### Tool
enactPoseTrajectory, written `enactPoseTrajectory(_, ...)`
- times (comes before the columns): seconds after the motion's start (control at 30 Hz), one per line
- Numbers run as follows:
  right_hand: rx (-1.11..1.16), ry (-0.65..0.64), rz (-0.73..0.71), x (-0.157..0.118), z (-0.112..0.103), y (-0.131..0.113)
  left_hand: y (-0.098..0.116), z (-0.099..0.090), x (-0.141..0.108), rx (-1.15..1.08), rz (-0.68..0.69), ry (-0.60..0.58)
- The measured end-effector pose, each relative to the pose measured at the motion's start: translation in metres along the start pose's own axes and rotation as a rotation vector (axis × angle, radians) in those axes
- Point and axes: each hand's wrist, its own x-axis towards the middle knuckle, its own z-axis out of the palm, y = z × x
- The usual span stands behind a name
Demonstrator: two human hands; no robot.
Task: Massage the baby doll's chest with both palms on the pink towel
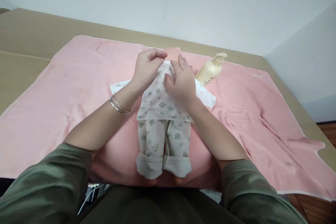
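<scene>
A baby doll (172, 53) lies on its back on a pink blanket (86, 77), its head end away from me. It wears a white shirt (157, 103) with small printed animals and matching trousers (152, 136) with turned-up cuffs. My left hand (148, 68), with bangles at the wrist, is beside the doll's neck, fingers curled together near the collar; what they hold, if anything, is hidden. Above the right side of the shirt's chest is my right hand (181, 78), fingers apart and thumb out. Both hands partly cover the shirt and the doll's head.
A pale yellow pump bottle (209, 72) leans at an angle on the blanket, right of the doll. The blanket covers much of a wooden table (39, 28) and hangs over its near edge. A white wall (131, 3) rises behind.
</scene>
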Motion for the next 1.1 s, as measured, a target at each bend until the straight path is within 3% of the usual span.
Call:
enactPoseTrajectory(0.1,0.023,0.039,-0.003,0.000,0.000,0.002,0.004,0.000,-0.002,-0.015,-0.004,-0.006)
enactPoseTrajectory(0.27,0.058,-0.124,0.016,0.003,0.006,0.007,0.008,-0.001,-0.003,-0.027,-0.021,-0.015)
enactPoseTrajectory(0.43,0.085,-0.013,0.016,0.004,0.004,0.006,0.010,-0.002,-0.004,-0.031,-0.015,-0.010)
enactPoseTrajectory(0.6,0.068,-0.169,0.026,0.001,0.003,0.001,0.011,-0.001,-0.005,-0.012,-0.033,-0.013)
enactPoseTrajectory(0.8,0.056,-0.002,0.013,0.002,-0.003,0.000,0.006,0.003,-0.004,0.027,-0.053,0.002)
enactPoseTrajectory(0.97,0.053,-0.140,-0.072,0.007,0.004,0.006,0.003,0.006,-0.003,0.085,-0.042,0.023)
enactPoseTrajectory(1.03,0.077,-0.082,-0.072,0.011,-0.009,0.013,0.006,0.011,-0.008,0.046,-0.041,0.023)
enactPoseTrajectory(1.1,0.082,0.053,-0.056,0.015,-0.030,0.027,0.011,0.022,-0.014,-0.049,-0.072,-0.008)
